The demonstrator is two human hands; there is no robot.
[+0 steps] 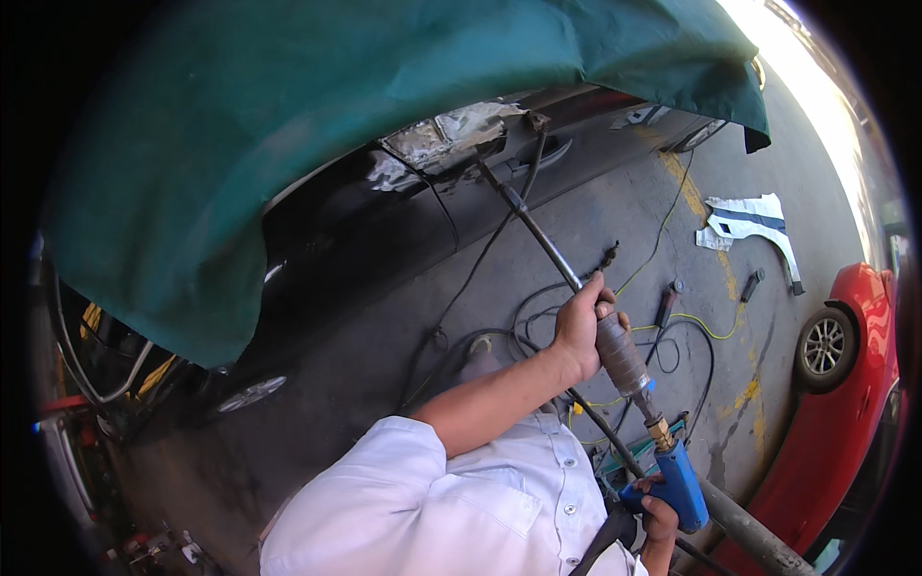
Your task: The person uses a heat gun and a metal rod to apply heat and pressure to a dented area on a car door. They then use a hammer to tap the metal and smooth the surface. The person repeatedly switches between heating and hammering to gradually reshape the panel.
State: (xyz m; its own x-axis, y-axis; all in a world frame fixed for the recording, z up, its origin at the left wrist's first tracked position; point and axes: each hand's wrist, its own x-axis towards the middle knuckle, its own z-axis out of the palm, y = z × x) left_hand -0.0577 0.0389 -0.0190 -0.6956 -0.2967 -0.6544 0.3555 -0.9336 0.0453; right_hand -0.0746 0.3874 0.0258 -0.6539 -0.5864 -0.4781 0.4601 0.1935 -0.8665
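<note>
A slide-hammer dent puller point(549, 245) runs slantwise from the dark car's side down toward me. Around its shaft, just above the ribbed grey weight point(622, 357), my left hand point(580, 326) is closed. My right hand point(659, 516) is wrapped round the blue pistol-shaped handle point(684, 488) at the near end. The puller's far tip meets or nearly meets the car's dark panel, below a patch of bare, crumpled metal point(447, 137); contact is hard to make out. Beside it, a clamp-like piece point(538, 122) with a dark cable sits against the black car body point(336, 216).
A green cover point(384, 58) drapes over the car. Cables lie looped on the floor near two grinder-like tools point(667, 303) point(753, 284). A white fender panel point(754, 226) lies farther right, beyond it a red car point(845, 470). A thick grey pole point(754, 533) slants at lower right.
</note>
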